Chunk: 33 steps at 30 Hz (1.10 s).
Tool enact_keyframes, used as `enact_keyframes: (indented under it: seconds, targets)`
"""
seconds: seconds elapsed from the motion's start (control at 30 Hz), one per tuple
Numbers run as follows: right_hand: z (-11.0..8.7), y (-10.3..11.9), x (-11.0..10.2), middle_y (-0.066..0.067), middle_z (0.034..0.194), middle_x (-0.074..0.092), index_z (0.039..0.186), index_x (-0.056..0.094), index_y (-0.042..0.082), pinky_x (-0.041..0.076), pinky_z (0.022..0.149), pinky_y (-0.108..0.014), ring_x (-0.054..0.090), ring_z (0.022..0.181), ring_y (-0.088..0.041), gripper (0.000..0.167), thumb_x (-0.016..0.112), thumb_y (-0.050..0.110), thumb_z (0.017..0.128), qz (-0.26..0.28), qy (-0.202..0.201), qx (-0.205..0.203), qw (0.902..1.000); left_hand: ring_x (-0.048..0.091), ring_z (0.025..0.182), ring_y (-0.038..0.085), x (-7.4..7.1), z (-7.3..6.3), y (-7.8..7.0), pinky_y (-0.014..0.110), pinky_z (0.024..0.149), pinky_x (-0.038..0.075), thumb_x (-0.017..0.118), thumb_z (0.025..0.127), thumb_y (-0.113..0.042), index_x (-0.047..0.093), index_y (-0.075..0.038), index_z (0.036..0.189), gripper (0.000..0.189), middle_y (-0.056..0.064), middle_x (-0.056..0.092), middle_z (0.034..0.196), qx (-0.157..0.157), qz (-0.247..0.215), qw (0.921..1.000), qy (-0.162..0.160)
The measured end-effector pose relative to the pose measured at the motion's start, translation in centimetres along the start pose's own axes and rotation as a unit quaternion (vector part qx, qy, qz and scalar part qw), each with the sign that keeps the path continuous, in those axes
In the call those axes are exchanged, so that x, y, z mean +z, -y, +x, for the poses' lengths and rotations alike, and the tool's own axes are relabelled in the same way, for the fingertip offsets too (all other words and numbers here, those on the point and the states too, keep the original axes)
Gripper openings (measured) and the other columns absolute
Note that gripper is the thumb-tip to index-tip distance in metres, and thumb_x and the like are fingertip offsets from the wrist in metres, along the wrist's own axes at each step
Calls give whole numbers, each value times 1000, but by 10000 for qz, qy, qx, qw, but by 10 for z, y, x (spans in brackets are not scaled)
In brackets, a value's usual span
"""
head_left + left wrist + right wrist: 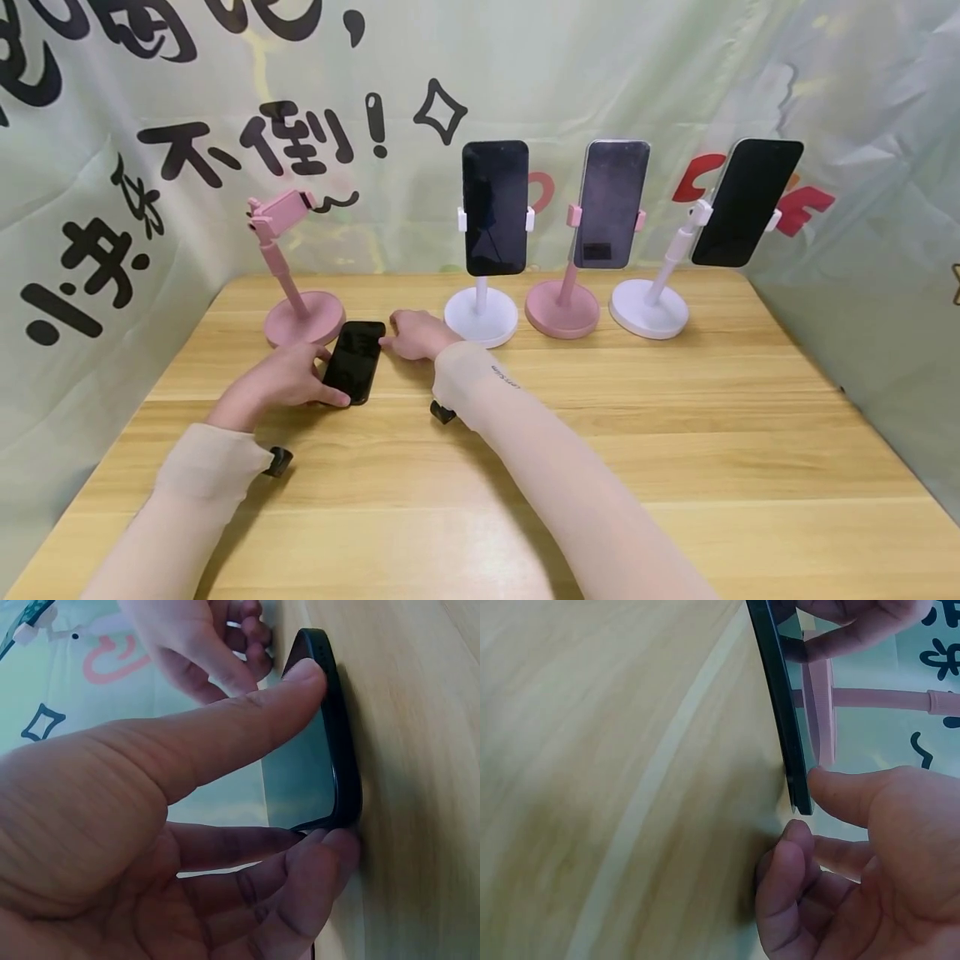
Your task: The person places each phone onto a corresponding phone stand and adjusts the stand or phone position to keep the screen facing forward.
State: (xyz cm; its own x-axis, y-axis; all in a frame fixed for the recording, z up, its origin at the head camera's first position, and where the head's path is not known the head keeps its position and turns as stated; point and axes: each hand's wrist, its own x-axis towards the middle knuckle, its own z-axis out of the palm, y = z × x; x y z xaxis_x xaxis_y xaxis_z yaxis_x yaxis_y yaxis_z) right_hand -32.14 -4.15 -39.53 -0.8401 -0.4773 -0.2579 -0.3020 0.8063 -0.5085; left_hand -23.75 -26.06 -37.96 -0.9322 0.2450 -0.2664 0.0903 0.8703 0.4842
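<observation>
A black smartphone lies screen up at the left of the table, just in front of an unoccupied pink phone stand. My left hand grips it from the left. In the left wrist view, the thumb is on one side of the phone and the fingers are at the other. On the phone's right, my right hand has its thumb against the edge near the far corner. The right wrist view has the other right fingers loosely bent beside the phone's end, not around it.
At the back, a white stand, a pink stand and another white stand each hold a phone upright. A fabric backdrop with black lettering hangs behind the wooden table.
</observation>
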Motion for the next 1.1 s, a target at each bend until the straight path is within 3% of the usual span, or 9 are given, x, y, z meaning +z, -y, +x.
enact_keyframes:
  seconds: [0.23,0.53,0.67,0.87,1.0,1.1]
  targets:
    - [1,5,1,-14,148,62,160,47,10,51,63,-27,63,61,-17,59,56,43,112,-64,-32,-3,10000,63,80,23,0,2,-1,34,72,51,95,83,-39,56,15,135,84,11,70,91,-39,197,9998,-66]
    - [3,10,4,-16,149,63,162,46,12,50,58,-25,61,57,-14,59,57,41,112,-57,-39,12,10000,61,85,25,2,1,-5,38,78,51,95,82,-39,57,13,134,83,12,69,93,-90,296,9994,-133]
    - [1,10,5,-15,147,64,160,48,12,54,68,-29,67,68,-18,57,57,41,112,-103,-124,-28,9999,62,85,26,2,0,-6,39,79,52,95,82,-38,58,13,132,81,13,70,95,-94,312,9994,-144]
    - [2,9,7,-11,146,67,155,53,11,55,94,-31,71,107,-22,53,56,41,112,-183,-280,-139,9993,62,83,24,2,-1,-8,37,77,51,97,80,-38,61,12,127,77,12,70,91,-28,383,9991,-174]
    - [4,6,6,-8,105,78,142,60,5,57,86,-26,74,90,-17,44,58,37,112,312,-308,-194,9989,61,84,25,4,-1,-13,39,80,51,97,79,-39,64,10,122,73,12,71,92,46,556,9983,-152]
    - [4,4,5,-1,76,69,127,63,4,55,76,-22,71,70,-12,35,60,35,112,721,-279,-152,9969,61,86,26,7,-1,-18,41,82,52,97,79,-39,65,9,118,70,12,72,95,74,665,9977,-107]
